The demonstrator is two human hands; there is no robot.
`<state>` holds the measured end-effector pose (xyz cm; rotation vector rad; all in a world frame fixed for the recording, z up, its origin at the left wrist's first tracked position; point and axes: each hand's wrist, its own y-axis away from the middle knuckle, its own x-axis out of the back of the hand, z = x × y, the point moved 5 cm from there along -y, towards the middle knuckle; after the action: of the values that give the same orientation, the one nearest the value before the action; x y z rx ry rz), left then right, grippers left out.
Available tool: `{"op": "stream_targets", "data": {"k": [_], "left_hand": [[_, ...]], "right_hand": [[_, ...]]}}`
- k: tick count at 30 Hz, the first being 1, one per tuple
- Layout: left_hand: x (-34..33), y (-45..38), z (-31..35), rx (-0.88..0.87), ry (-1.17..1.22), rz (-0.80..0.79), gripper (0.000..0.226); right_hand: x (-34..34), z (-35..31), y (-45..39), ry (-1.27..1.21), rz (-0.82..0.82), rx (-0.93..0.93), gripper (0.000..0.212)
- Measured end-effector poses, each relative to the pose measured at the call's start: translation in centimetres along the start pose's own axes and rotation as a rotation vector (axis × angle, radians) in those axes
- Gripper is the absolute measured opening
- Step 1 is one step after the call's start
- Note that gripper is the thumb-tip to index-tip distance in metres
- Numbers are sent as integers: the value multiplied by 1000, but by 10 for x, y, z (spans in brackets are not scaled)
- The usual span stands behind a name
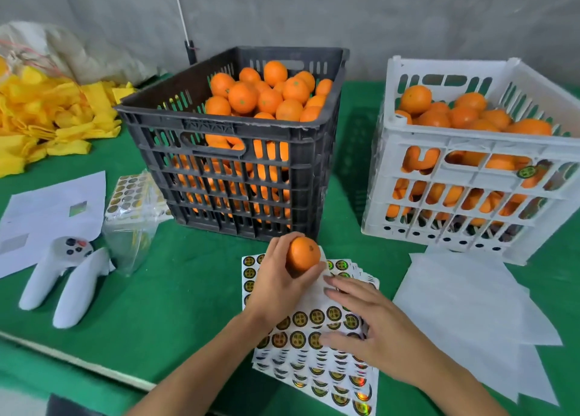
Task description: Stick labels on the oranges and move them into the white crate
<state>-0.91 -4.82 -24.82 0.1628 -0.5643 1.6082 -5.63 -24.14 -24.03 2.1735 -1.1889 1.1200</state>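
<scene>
My left hand (276,283) grips one orange (303,255) just above a fanned stack of label sheets (317,368) covered with round gold-and-black stickers. My right hand (373,324) lies on the sheets with its fingers spread flat, the fingertips near the orange. A black crate (238,139) heaped with oranges stands behind my hands. The white crate (470,177) at the right holds several oranges; one near its front wall shows a round sticker.
Empty white backing sheets (470,315) lie right of the labels. At the left sit two white controllers (66,280), a clear bag of label sheets (131,214), white papers (53,211) and a pile of yellow cloths (47,117). The table (175,296) is covered in green cloth.
</scene>
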Motion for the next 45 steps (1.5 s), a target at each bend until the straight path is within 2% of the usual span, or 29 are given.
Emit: {"op": "stream_targets", "data": {"k": [4,8,12,14,19,22,25,29,36,45], "left_hand": [[3,-2,-6,63,91,67,52],[4,-1,-1,29,64,66,57],[4,-1,-2,17,41,58,57],[2,-1,-3,15,41,43,58],[1,-1,-5,1,48,40,59],[1,-1,-5,-6,46,38,57],[0,0,-5,-9,32,35,57],[0,0,-4,-5,38,45,57],[2,1,-1,-15,38,50,58],[1,0,-3,-8,24,35,60]], "right_hand": [[3,-2,-8,83,61,64,69],[4,-7,-8,222,152,190,57],[8,-2,-9,-6,156,161,39],[8,-2,-9,-18,165,191,33],[9,-8,-5,179,316,390,20],[14,-17,-8,239,422,426,15],[15,-26,-9,222,471,393,11],[16,-27,-7,103,518,250,5],[8,-23,-7,-276,375,81,9],[4,-18,-3,-567,318,-40,25]]}}
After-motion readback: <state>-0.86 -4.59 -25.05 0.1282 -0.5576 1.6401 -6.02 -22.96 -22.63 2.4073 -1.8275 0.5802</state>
